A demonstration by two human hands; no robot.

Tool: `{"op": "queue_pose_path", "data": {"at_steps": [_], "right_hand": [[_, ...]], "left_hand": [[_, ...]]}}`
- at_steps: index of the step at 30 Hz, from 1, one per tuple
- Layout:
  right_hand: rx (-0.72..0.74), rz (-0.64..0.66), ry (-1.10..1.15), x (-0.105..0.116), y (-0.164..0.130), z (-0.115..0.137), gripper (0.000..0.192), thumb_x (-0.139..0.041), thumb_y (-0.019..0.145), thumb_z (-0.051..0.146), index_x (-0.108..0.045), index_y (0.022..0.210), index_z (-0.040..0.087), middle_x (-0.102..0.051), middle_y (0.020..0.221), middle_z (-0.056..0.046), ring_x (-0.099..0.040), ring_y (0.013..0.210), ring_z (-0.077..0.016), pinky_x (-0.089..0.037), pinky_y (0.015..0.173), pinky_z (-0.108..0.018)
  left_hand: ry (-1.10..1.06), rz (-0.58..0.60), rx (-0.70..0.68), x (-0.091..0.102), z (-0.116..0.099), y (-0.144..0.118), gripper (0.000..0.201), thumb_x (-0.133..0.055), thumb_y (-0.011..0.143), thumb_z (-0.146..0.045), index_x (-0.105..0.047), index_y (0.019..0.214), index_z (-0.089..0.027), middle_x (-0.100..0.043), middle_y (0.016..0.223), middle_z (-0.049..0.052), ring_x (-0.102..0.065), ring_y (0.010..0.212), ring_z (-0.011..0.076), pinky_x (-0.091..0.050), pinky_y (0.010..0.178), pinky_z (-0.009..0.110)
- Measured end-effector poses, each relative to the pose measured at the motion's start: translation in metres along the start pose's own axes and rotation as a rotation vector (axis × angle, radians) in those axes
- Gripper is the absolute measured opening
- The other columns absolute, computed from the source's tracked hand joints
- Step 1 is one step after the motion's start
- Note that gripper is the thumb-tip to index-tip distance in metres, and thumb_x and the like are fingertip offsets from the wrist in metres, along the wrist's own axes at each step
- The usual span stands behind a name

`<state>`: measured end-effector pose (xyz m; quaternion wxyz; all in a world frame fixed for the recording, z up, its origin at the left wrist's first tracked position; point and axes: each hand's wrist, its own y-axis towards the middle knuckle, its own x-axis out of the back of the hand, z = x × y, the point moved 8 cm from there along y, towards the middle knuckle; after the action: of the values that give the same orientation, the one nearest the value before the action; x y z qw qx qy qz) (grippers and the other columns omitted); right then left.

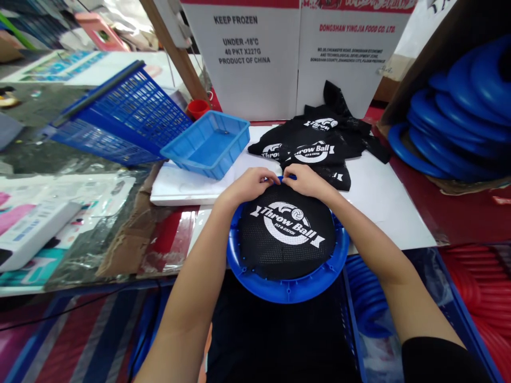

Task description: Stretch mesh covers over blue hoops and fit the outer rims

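Observation:
A blue plastic ring [289,292] rests at the table's front edge, tilted toward me. Inside it lies a round black mesh cloth [287,260] printed "Throw Ball" in white. At the far rim, my left hand [257,182] is closed with thumb and fingertips on the cloth's edge. Right beside it, my right hand [303,181] pinches the same edge, its fingertips bent down over the rim. A small bit of blue shows between the two hands. Just beyond them is a loose pile of black mesh cloths [315,151] with the same print.
A light blue tray [213,151] stands behind my left hand, beside a tipped dark blue basket [123,111] and a red cup [198,109]. A white carton [255,80] blocks the back. Blue rings [459,111] fill a box at right; red rings [479,287] lie below.

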<state>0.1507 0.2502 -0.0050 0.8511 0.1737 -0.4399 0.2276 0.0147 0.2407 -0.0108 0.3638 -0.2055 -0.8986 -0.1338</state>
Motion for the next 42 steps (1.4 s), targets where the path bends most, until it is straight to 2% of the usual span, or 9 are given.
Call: {"op": "queue_pose_path", "data": {"at_steps": [6,10,14,18,24,28,35,39,42], "right_hand": [[0.114,-0.088,0.049,0.044,-0.03,-0.021,0.015,-0.062,0.093,0.024,-0.075,0.097,0.02,-0.075,0.11,-0.009,-0.067,0.107,-0.0269,-0.05,0.103,-0.045],[0.024,0.069,-0.102,0.065,-0.048,-0.048,0.013,-0.068,0.089,0.028,-0.08,0.088,0.023,-0.073,0.124,-0.01,-0.063,0.124,-0.0347,-0.045,0.112,-0.054],[-0.011,0.213,0.002,0.068,-0.058,-0.051,0.019,-0.07,0.09,0.039,-0.081,0.09,0.024,-0.069,0.139,-0.009,-0.062,0.131,-0.0332,-0.045,0.116,-0.048],[-0.054,0.337,0.022,0.053,-0.062,-0.045,0.025,-0.082,0.082,0.049,-0.08,0.089,0.025,-0.066,0.144,-0.008,-0.049,0.147,-0.0386,-0.041,0.121,-0.051],[-0.033,0.122,-0.14,0.045,-0.049,-0.03,0.018,-0.085,0.082,0.033,-0.075,0.09,0.021,-0.062,0.148,-0.014,-0.051,0.144,-0.0412,-0.039,0.119,-0.062],[0.072,-0.048,-0.191,0.046,-0.046,-0.01,0.004,-0.075,0.09,0.022,-0.072,0.093,0.019,-0.058,0.153,-0.016,-0.051,0.145,-0.0375,-0.041,0.118,-0.059],[-0.005,0.352,-0.058,0.037,-0.064,-0.017,0.031,-0.079,0.088,0.041,-0.077,0.116,0.027,-0.044,0.168,-0.01,-0.026,0.162,-0.0418,-0.026,0.128,-0.065],[-0.02,0.394,-0.044,0.038,-0.069,-0.015,0.022,-0.079,0.086,0.037,-0.079,0.105,0.026,-0.037,0.173,-0.006,-0.021,0.164,-0.0396,-0.022,0.131,-0.061],[-0.074,0.489,-0.04,0.03,-0.072,-0.019,0.023,-0.08,0.085,0.043,-0.082,0.101,0.027,-0.034,0.175,-0.002,-0.013,0.166,-0.0415,-0.02,0.133,-0.059]], "left_hand": [[0.307,0.014,-0.02,0.0,-0.007,-0.012,0.039,-0.047,0.095,-0.012,-0.082,0.107,-0.022,-0.073,0.103,0.009,-0.07,0.1,0.0259,-0.055,0.1,0.041],[0.303,-0.064,-0.146,-0.001,-0.04,-0.02,0.042,-0.047,0.104,-0.027,-0.067,0.139,-0.017,-0.067,0.13,0.015,-0.065,0.121,0.0288,-0.051,0.111,0.046],[0.315,0.148,-0.339,-0.034,-0.067,-0.024,0.044,-0.058,0.103,-0.038,-0.063,0.145,-0.024,-0.054,0.159,0.012,-0.051,0.147,0.0303,-0.039,0.124,0.049],[0.442,0.26,-0.251,-0.053,-0.057,-0.024,0.051,-0.061,0.102,-0.046,-0.061,0.147,-0.023,-0.049,0.164,0.014,-0.045,0.152,0.0356,-0.038,0.124,0.055],[0.462,0.223,-0.075,-0.041,-0.054,-0.03,0.055,-0.061,0.101,-0.05,-0.061,0.147,-0.019,-0.057,0.153,0.019,-0.057,0.138,0.04,-0.049,0.112,0.056],[0.362,0.22,0.022,-0.02,-0.051,-0.034,0.046,-0.059,0.1,-0.049,-0.068,0.134,-0.021,-0.074,0.124,0.013,-0.07,0.112,0.0325,-0.055,0.099,0.045],[0.184,0.288,0.219,0.003,-0.034,-0.041,0.033,-0.057,0.099,-0.05,-0.077,0.094,-0.023,-0.076,0.074,0.002,-0.07,0.066,0.0222,-0.052,0.069,0.032],[0.336,0.105,0.004,-0.001,-0.045,-0.028,0.019,-0.063,0.097,-0.034,-0.078,0.097,-0.022,-0.078,0.094,0.007,-0.072,0.089,0.0264,-0.054,0.082,0.036],[0.306,0.083,-0.161,-0.018,-0.054,-0.023,0.02,-0.058,0.098,-0.019,-0.077,0.105,-0.02,-0.076,0.107,0.01,-0.07,0.101,0.0265,-0.055,0.093,0.04]]}}
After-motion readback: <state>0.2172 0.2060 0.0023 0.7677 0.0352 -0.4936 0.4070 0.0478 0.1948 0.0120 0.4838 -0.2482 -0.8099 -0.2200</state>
